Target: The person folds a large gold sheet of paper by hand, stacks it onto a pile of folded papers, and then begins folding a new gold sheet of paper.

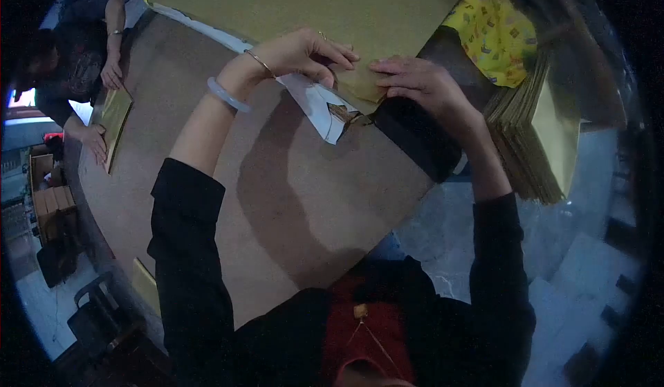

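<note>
A large yellow-brown sheet (297, 13) lies across the far part of the brown table (332, 200). My left hand (308, 56), with a bracelet and a pale bangle at the wrist, is at the sheet's near corner, thumb and fingers bent over its edge. Opposite it, my right hand (415, 83) rests on the same corner with fingers extended and slightly apart. Below the corner a white flap (315, 107) with a torn, brownish end sticks out. Beside it, under my right hand, is a black object (415, 134) at the table edge.
A stack of yellowish folded sheets (529, 134) stands at the right, below a yellow patterned sheet (494, 34). At the left a co-worker's hands (100, 134) touch a flat yellow piece (117, 121). Another yellow piece (145, 287) lies at the near left edge. A dark chair (100, 318) stands lower left.
</note>
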`<state>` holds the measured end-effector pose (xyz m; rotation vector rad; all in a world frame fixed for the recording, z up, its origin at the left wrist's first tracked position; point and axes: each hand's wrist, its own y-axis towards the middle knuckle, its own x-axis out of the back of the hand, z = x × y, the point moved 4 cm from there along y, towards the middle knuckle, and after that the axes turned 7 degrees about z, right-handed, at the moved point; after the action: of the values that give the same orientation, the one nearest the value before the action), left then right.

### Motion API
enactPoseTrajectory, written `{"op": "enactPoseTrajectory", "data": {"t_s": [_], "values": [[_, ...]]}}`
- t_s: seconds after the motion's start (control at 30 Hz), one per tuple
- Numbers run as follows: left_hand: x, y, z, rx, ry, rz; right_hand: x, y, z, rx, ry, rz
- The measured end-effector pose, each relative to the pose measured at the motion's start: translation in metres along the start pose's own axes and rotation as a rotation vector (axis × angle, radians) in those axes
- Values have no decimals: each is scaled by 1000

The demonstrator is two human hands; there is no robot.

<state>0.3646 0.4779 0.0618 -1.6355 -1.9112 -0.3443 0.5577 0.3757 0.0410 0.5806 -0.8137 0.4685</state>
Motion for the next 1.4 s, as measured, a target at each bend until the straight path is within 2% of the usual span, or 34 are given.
{"op": "enactPoseTrajectory", "data": {"t_s": [0.13,0.17,0.2,0.53,0.67,0.7,0.83,0.9,1.1,1.23,1.4], "values": [[-3,-4,0,-24,-57,-21,4,2,2,41,24,-6],[-3,-5,-2,-40,-31,-38,4,1,2,-13,12,-3],[-5,-5,2,12,-133,-33,3,1,3,-68,2,-1],[-4,-6,9,14,-254,-58,7,4,10,-101,123,-4],[-8,-11,8,-83,-20,-141,4,1,10,-188,122,-43],[-9,-14,3,-82,-65,-143,2,-1,10,-207,93,-61],[-15,-16,6,-113,-16,-267,-9,-6,10,-171,4,-201],[-17,-16,6,-84,-79,-279,-12,-8,13,-43,-48,-272],[-14,-16,8,-71,-99,-267,-13,-3,17,-38,-139,-211],[-14,-15,9,-94,-71,-246,-12,0,20,-25,-149,-250],[-14,-16,6,-130,-52,-257,-13,1,10,-248,80,-327]]}}
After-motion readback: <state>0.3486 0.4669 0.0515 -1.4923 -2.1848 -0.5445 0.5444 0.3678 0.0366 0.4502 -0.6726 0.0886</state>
